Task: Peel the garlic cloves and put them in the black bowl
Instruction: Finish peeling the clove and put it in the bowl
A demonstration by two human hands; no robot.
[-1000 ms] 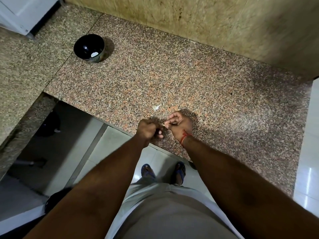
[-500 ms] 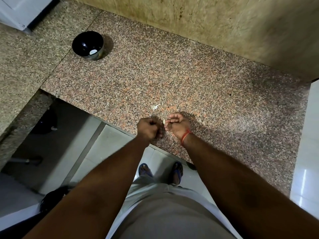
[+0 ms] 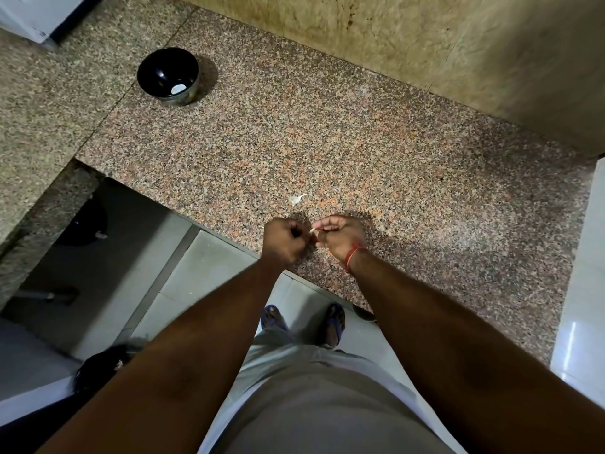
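Two hands meet just above the near edge of the speckled granite desk [image 3: 376, 152], knuckles almost touching. The left hand [image 3: 283, 239] is curled into a loose fist, and its grip seems closed on one end of a small pale garlic clove [image 3: 313, 231] that shows only as a sliver between the hands; how its fingertips sit on the clove is hidden by the back of the hand. The right hand [image 3: 340, 235], with a red thread [image 3: 353, 255] round its wrist, has its fingers curled inward and pinches the other end of the same clove. Just beyond the hands, a scrap of white garlic skin [image 3: 296, 199] lies flat on the desk, apart from both hands. The black bowl [image 3: 163, 70] stands upright well away at the far left of the desk, close to a seam in the stone, and one pale peeled piece [image 3: 178, 89] rests inside it against the near-right wall. A yellowish stone wall [image 3: 425, 44] rises behind the desk. Below the arms, light trousers and two feet in blue sandals [image 3: 335, 322] stand on a tiled floor [image 3: 212, 263].
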